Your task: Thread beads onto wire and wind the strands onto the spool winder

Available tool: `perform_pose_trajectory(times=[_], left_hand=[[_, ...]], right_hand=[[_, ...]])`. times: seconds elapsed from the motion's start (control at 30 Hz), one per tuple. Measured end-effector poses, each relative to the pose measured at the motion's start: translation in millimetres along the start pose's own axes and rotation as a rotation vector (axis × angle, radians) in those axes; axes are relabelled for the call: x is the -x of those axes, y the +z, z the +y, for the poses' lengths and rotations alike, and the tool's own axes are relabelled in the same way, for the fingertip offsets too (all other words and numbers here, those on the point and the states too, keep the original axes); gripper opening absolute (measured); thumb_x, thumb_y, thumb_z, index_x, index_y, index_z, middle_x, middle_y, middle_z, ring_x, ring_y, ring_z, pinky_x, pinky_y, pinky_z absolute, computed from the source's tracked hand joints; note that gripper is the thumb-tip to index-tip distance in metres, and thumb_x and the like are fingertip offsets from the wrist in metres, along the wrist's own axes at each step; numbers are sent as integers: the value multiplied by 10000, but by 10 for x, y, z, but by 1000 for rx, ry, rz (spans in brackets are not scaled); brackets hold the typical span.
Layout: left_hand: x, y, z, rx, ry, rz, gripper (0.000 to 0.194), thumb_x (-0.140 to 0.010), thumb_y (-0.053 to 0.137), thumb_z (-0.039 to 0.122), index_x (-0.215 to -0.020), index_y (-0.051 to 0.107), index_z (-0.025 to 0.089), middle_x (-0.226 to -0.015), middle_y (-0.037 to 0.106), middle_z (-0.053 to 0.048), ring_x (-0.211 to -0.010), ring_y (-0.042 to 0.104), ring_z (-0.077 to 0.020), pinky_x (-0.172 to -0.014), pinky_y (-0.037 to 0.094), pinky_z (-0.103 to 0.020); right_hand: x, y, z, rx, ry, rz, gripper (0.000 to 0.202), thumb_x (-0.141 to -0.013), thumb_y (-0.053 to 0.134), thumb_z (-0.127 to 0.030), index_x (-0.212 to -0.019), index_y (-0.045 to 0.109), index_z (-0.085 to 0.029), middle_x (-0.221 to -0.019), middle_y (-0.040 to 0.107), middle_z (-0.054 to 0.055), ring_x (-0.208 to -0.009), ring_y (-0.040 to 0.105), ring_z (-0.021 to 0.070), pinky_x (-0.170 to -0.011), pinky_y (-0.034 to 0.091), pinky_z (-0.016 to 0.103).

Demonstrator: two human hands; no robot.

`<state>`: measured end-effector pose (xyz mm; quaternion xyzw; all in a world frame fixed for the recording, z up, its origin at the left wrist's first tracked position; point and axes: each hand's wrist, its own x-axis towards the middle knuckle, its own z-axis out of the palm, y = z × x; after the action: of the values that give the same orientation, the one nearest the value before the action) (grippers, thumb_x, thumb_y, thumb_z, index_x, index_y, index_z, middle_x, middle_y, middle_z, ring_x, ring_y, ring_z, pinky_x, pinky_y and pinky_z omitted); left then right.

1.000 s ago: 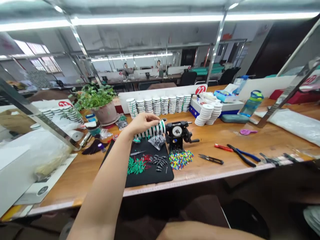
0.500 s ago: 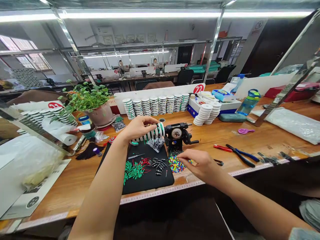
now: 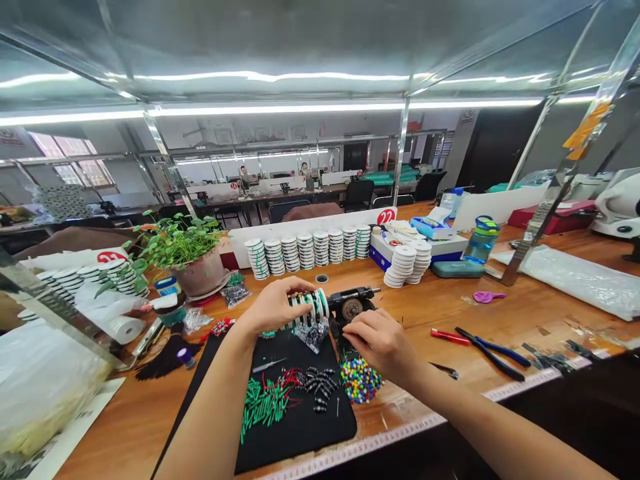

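Observation:
My left hand (image 3: pixel 278 305) curls over a row of white spools (image 3: pixel 316 308) wound with green and dark line, on the shaft of a small black hand-crank winder (image 3: pixel 351 305). My right hand (image 3: pixel 381 339) is in front of the winder, with thumb and fingertips pinched together; whatever they hold is too small to make out. Below it lies a pile of coloured beads (image 3: pixel 361 380). Green tubes (image 3: pixel 266 403), red cords (image 3: pixel 287 381) and black beaded pieces (image 3: pixel 319 385) lie on a black mat (image 3: pixel 295 440). A clear bag of dark pieces (image 3: pixel 313 336) sits under the spools.
Stacked spools (image 3: pixel 305 252) line the back divider, beside loose white spools (image 3: pixel 403 265). Pliers (image 3: pixel 493 353) and a red-handled tool (image 3: pixel 450 337) lie right. A potted plant (image 3: pixel 200 272) stands left, a blue bottle (image 3: pixel 481 240) at back right. Metal posts (image 3: pixel 537 223) flank the bench.
The view has tilted up. My right hand has risen from the bead pile to the front of the winder, fingertips pinched. My left hand stays on the spools.

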<state>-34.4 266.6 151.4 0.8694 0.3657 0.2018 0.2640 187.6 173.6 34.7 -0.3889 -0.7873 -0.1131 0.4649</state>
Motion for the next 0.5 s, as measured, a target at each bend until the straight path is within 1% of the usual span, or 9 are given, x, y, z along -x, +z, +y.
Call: perform_pose_trajectory(times=[0.17,0.23,0.3,0.37,0.43,0.5], left_hand=[[-9,-11,13,-41,-23,25,265,-792,686,249,-1055,719,246,-1103,748,-34,-1032,681,-224,-956,527,-385],[-8,-8,36,-40,-33,36,255,-786,690,254,-1039,718,240,-1077,751,-34,-1009,684,-224,-938,533,-378],[1,-5,59,-34,-42,41,261,-768,703,254,-1028,712,227,-1048,750,-37,-977,685,-222,-910,539,-371],[14,-4,72,-24,-40,39,272,-758,712,260,-1027,704,214,-1039,744,-43,-967,682,-221,-899,539,-367],[25,-4,72,-10,-35,33,282,-763,717,281,-1035,696,207,-1047,738,-49,-975,678,-222,-906,534,-369],[30,-6,64,5,-39,31,284,-770,721,303,-1036,691,207,-1053,734,-52,-985,675,-222,-916,530,-373]], right_hand=[[-253,156,9,54,-59,56,130,-993,546,-199,-909,642,-171,-827,663,48,-791,590,187,-741,385,343],[-307,230,13,83,-75,62,109,-989,546,-200,-947,642,-173,-876,667,59,-826,588,196,-769,396,348],[-334,304,22,134,-115,55,107,-981,550,-199,-1026,646,-182,-963,669,77,-876,586,213,-800,410,358],[-348,364,39,189,-207,49,164,-976,540,-174,-1098,646,-197,-1050,665,97,-938,589,228,-826,424,369],[-366,393,58,201,-332,64,209,-980,509,-137,-1119,651,-201,-1102,673,110,-1001,596,236,-848,439,380],[-398,376,69,102,-414,93,228,-991,480,-131,-1124,655,-194,-1126,696,112,-1050,610,235,-870,466,386]])
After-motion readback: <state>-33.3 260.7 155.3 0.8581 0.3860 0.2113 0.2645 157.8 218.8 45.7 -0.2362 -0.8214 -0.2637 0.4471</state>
